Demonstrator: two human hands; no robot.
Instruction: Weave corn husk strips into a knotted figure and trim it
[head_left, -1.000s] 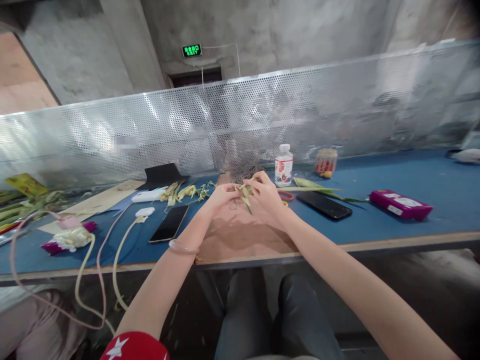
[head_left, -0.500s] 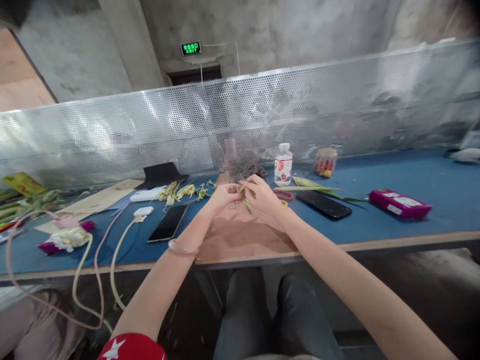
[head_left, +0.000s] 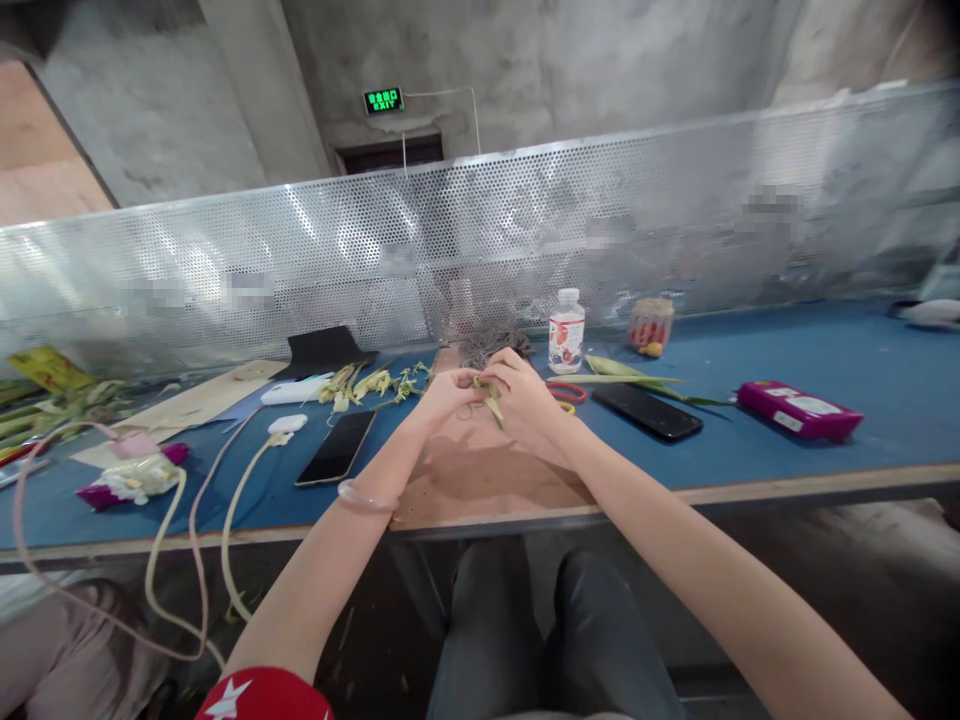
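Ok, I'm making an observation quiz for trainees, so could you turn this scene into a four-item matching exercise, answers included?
1. leaf strip
2. white bottle
3. exit sign
4. purple packet

A. lit green, on the wall
B. lying on the right side of the blue tabletop
C. held between the left hand and right hand
D. standing upright

Pairs: 1-C, 2-D, 3-A, 4-B

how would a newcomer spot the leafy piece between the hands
On the blue table, find the brown board reaching its near edge. Over it, the left hand and right hand meet. The leafy piece is the pale green strip held between them, unlike the leafy scraps lying left and the long leaf lying right.
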